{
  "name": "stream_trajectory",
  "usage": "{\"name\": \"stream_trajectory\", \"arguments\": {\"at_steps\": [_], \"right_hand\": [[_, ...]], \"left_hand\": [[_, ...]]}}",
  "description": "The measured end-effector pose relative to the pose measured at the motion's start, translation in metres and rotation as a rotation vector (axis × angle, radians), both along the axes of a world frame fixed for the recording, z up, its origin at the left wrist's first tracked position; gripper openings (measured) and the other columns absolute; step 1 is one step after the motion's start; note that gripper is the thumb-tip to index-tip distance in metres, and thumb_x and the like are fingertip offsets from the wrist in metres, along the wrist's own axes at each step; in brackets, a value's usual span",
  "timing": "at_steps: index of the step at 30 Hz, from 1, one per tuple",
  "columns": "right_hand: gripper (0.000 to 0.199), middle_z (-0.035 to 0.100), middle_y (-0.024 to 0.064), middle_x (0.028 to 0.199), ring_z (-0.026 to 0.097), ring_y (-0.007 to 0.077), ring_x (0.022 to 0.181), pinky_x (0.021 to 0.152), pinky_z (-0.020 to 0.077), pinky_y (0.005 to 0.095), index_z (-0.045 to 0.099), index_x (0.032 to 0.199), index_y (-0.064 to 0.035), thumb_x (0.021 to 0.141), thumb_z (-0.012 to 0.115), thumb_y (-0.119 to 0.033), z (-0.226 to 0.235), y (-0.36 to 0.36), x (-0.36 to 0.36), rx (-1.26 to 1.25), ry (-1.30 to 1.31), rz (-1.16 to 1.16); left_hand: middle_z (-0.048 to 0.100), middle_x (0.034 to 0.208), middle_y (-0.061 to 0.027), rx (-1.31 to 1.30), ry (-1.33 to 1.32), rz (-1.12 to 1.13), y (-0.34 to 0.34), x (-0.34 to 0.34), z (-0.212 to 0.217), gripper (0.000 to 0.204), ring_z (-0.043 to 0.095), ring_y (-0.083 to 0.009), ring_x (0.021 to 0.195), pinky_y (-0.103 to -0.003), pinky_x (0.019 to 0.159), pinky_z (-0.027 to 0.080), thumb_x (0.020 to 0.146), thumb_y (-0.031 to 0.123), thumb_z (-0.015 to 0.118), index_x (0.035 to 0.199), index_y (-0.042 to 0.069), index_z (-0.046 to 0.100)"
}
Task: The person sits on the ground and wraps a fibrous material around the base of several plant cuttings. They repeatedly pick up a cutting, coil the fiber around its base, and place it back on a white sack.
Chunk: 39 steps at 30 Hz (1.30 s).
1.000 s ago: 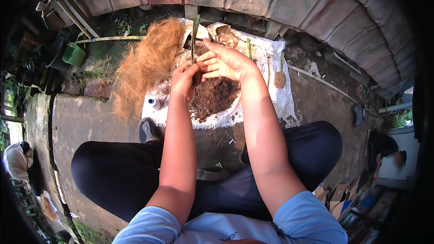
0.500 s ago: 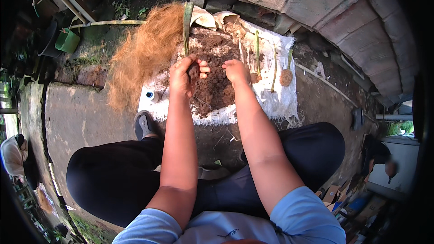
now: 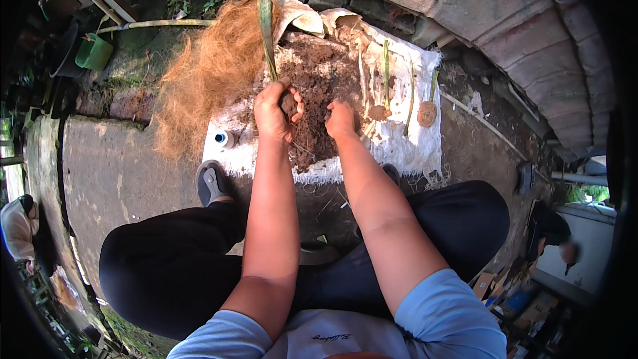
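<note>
left hand [image 3: 274, 110], upper centre: fingers closed round soil clump [image 3: 288, 104] at green cutting's [image 3: 267, 30] base, clump unwrapped | right hand [image 3: 341, 119]: fingers curled at soil pile [image 3: 311, 80], grip unclear | upper right: one ball [image 3: 426, 114] seemingly fibre-wrapped | fibre heap [image 3: 199, 83], upper left, partly behind cutting; bottle [image 3: 224, 139] below

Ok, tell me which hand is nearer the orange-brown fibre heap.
Left. The left hand is just right of the fibre heap; the right hand is farther right, at the dark soil.
</note>
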State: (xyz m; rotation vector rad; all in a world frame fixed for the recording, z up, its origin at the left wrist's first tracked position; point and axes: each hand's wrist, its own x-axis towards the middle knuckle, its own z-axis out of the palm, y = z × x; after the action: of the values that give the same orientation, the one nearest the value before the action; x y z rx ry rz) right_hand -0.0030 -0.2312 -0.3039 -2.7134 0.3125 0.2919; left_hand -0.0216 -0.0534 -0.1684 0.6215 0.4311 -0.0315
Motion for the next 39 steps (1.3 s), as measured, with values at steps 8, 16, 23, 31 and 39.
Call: {"name": "stream_trajectory", "arguments": {"at_steps": [8, 16, 23, 31, 39], "right_hand": [[0.028, 0.073, 0.0151, 0.106, 0.068, 0.0323, 0.104, 0.096, 0.0513, 0.0442, 0.071, 0.111, -0.0079, 0.085, 0.08, -0.015, 0.006, -0.008, -0.008, 0.152, 0.084, -0.073], [0.023, 0.074, 0.0155, 0.104, 0.071, 0.0285, 0.095, 0.081, 0.0545, 0.0407, 0.07, 0.113, -0.005, 0.093, 0.073, -0.016, 0.045, -0.024, 0.012, 0.446, -0.201, -0.188], [0.03, 0.066, 0.0057, 0.083, 0.062, 0.0101, 0.067, 0.059, 0.0487, 0.0227, 0.066, 0.114, 0.0029, 0.093, 0.077, -0.014, 0.172, -0.001, 0.008, 1.257, -0.391, -0.262], [0.022, 0.07, 0.0051, 0.1, 0.058, 0.0094, 0.078, 0.071, 0.0499, 0.0236, 0.068, 0.118, 0.0009, 0.1, 0.066, -0.011, 0.254, 0.014, 0.01, 1.58, -0.413, -0.272], [0.033, 0.07, 0.007, 0.104, 0.058, 0.0089, 0.079, 0.069, 0.0483, 0.0231, 0.059, 0.129, 0.0063, 0.099, 0.065, -0.005, 0.246, 0.006, -0.016, 1.467, -0.465, -0.127]], "left_hand": [[0.065, 0.082, -0.0138, 0.012, -0.114, -0.034, -0.004, -0.005, 0.016, 0.019, 0.062, -0.0223, 0.064, -0.031, 0.05, 0.046, 0.096, 0.015, 0.062, 0.105, -0.001, 0.058], [0.066, 0.088, -0.0146, -0.003, -0.094, -0.062, -0.002, -0.007, 0.031, 0.016, 0.065, -0.0241, 0.069, -0.031, 0.053, 0.048, 0.099, 0.015, 0.058, 0.105, 0.0, 0.057], [0.068, 0.092, -0.0114, 0.048, -0.099, -0.122, -0.008, -0.013, 0.049, 0.019, 0.066, -0.0232, 0.074, -0.032, 0.058, 0.051, 0.1, 0.022, 0.057, 0.105, 0.004, 0.058], [0.069, 0.096, -0.0107, -0.065, -0.152, -0.19, -0.027, -0.01, 0.064, 0.026, 0.067, -0.0257, 0.082, -0.036, 0.069, 0.052, 0.099, 0.03, 0.053, 0.108, 0.007, 0.059], [0.07, 0.107, -0.0126, -0.028, -0.228, -0.212, -0.024, -0.011, 0.07, 0.029, 0.067, -0.0294, 0.091, -0.038, 0.075, 0.051, 0.1, 0.028, 0.051, 0.115, 0.005, 0.06]]}}
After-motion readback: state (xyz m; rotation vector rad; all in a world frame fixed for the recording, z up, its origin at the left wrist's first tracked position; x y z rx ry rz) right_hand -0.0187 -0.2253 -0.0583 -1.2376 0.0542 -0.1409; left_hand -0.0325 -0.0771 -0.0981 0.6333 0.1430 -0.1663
